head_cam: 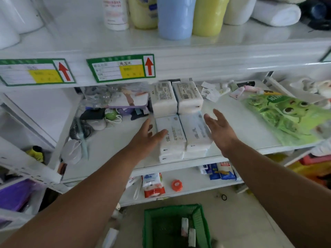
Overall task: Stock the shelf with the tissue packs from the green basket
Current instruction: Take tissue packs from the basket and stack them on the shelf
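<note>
Several white tissue packs (194,130) are stacked in two rows on the middle shelf (241,126). My left hand (147,138) lies with straight fingers against the left side and top of the front left pack (172,135). My right hand (219,128) is spread open just right of the front right pack, close to it; contact is unclear. Two more packs (177,98) sit behind. On the floor below stands the green basket (148,228), with two small packs (188,231) standing inside.
A green printed bag (286,119) lies on the shelf's right part. Clutter of masks, brushes and pouches (107,111) fills the left part. Coloured bottles (176,17) stand on the upper shelf. Packets and an orange tape roll (176,185) lie on the lower shelf.
</note>
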